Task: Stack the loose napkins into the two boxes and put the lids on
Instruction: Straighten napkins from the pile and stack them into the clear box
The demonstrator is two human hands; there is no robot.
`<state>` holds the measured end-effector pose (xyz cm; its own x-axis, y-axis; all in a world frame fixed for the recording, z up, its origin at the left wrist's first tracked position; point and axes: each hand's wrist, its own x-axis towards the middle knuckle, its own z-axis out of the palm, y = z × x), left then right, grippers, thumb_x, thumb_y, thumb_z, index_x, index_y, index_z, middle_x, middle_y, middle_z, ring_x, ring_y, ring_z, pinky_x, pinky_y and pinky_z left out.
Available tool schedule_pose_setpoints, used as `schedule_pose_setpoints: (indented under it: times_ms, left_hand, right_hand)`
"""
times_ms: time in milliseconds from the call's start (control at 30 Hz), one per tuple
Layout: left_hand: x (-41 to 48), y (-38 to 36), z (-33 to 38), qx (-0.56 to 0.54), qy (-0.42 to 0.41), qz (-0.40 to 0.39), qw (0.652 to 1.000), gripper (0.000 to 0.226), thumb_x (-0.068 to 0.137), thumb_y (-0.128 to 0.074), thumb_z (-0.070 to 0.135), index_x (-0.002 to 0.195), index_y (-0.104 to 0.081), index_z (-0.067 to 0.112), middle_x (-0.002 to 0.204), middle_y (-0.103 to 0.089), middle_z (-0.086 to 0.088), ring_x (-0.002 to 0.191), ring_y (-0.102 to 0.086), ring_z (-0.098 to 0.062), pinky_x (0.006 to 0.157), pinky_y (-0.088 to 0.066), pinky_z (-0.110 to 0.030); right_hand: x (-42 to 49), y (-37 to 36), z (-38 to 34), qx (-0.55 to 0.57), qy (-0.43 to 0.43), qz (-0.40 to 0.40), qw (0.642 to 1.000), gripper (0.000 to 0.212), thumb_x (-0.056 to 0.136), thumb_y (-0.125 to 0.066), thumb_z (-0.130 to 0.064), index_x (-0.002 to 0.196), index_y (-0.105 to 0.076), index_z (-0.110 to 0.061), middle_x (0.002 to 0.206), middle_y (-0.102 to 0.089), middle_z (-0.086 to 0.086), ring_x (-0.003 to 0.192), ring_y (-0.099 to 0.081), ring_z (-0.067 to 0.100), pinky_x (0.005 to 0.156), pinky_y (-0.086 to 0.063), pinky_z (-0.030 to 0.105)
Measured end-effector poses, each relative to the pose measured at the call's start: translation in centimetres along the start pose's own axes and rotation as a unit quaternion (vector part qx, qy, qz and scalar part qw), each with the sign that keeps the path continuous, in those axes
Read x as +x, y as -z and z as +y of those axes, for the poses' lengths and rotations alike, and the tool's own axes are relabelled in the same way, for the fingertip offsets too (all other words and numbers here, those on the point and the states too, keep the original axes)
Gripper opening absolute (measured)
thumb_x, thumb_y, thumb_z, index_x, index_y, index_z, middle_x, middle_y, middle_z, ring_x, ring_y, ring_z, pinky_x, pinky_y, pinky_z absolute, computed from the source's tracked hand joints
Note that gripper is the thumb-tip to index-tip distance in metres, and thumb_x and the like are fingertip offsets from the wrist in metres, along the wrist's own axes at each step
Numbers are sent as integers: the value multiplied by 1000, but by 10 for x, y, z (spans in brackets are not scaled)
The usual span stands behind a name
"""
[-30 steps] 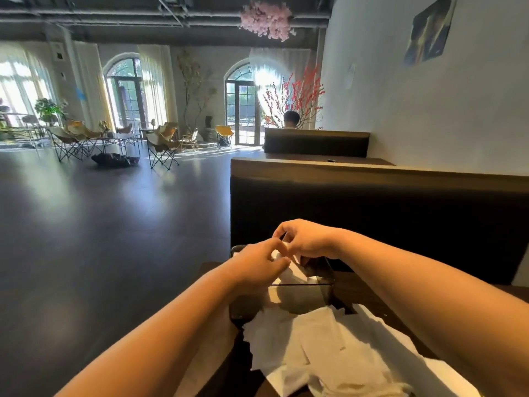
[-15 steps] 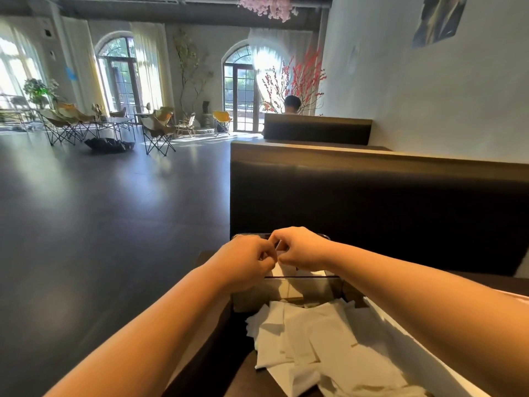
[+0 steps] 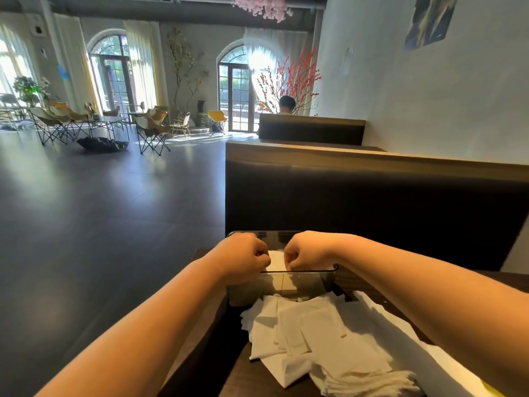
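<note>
Big café hall: dark floor (image 3: 100, 224), arched windows (image 3: 114, 75) at the back. Dark booth backrest (image 3: 372, 210) straight ahead, dark wood table (image 3: 252, 379) under the arms. Loose napkins (image 3: 329, 339) are piled on the near part of the table, reaching the front wall of the clear box (image 3: 303, 285). Box sits at the far table edge, top open, white napkin (image 3: 276, 260) inside. Left hand (image 3: 243, 257) and right hand (image 3: 310, 250) are over the box, close but apart. Fingers on both are curled tight, pinching that napkin's top edge.
</note>
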<state>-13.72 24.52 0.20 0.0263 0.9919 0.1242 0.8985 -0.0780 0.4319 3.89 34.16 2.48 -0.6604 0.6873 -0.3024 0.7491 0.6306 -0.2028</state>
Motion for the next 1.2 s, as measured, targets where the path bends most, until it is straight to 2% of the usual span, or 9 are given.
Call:
schedule_pose_setpoints:
  times_ms: [133, 200, 367, 467, 633, 733, 900, 1000, 1200]
  left_hand:
    - [0, 0, 1, 10, -2, 9, 1000, 24, 105, -59, 30, 115, -77, 18, 100, -67, 2, 88, -62, -13, 84, -55, -22]
    - [-3, 1, 2, 17, -16, 35, 999, 23, 104, -59, 30, 115, -76, 19, 104, -67, 2, 91, -62, -14, 86, -56, -23]
    - [-16, 4, 11, 39, -57, 109, 992, 18, 102, -62, 36, 113, -74, 27, 111, -63, 8, 99, -55, -10, 91, -54, -28]
    - [-29, 6, 25, 39, -71, 132, 988, 17, 102, -63, 38, 112, -73, 29, 112, -63, 9, 100, -54, -10, 94, -53, -30]
    - [-73, 1, 55, 36, -107, 153, 982, 13, 100, -65, 39, 108, -73, 32, 110, -64, 12, 100, -56, -8, 94, -54, -29]
    - [-107, -9, 78, 37, -120, 114, 986, 12, 98, -67, 40, 107, -72, 32, 108, -64, 13, 96, -59, -9, 90, -57, -26]
    - [-165, -33, 122, 45, -134, -61, 988, 20, 96, -67, 49, 108, -69, 33, 102, -63, 15, 91, -61, -5, 88, -58, -25]
    - [-193, -51, 144, 40, -115, -131, 984, 30, 94, -69, 57, 111, -68, 33, 104, -64, 13, 93, -61, -7, 91, -58, -27]
    - [-215, -96, 168, 19, 28, -58, 998, 48, 90, -66, 63, 117, -62, 24, 108, -68, 3, 95, -64, -16, 89, -59, -38]
  right_hand:
    - [7, 1, -12, 11, -18, -80, 997, 21, 106, -57, -23, 124, -69, -20, 107, -66, -4, 105, -62, 17, 100, -52, 34]
    - [7, 4, -12, 19, -28, -79, 996, 21, 106, -58, -23, 123, -69, -20, 112, -68, 0, 108, -63, 19, 104, -54, 39]
    - [-20, 12, -11, 55, -14, 73, 996, 13, 102, -61, -24, 110, -72, -20, 101, -70, -1, 95, -66, 13, 85, -57, 27]
    - [-48, 12, -15, 95, -14, 162, 982, 7, 101, -63, -24, 98, -70, -24, 95, -69, -3, 90, -67, 13, 83, -59, 28]
    - [-117, -5, -26, 151, -25, 226, 962, 8, 102, -64, -26, 98, -70, -23, 91, -70, -4, 86, -67, 11, 75, -56, 22]
    - [-160, -29, -30, 163, -41, 236, 957, 9, 102, -64, -28, 98, -70, -22, 90, -69, -3, 84, -66, 11, 74, -56, 23]
    - [-228, -70, -28, 214, -52, 258, 941, 8, 100, -65, -29, 93, -67, -29, 90, -68, -7, 84, -66, 10, 71, -51, 22]
    - [-261, -95, -18, 235, -71, 261, 934, 7, 98, -66, -31, 92, -69, -31, 93, -68, -9, 86, -65, 10, 74, -56, 26]
    - [-299, -154, -1, 214, -154, 273, 925, 13, 97, -62, -30, 87, -68, -24, 85, -69, -4, 80, -65, 16, 73, -58, 37]
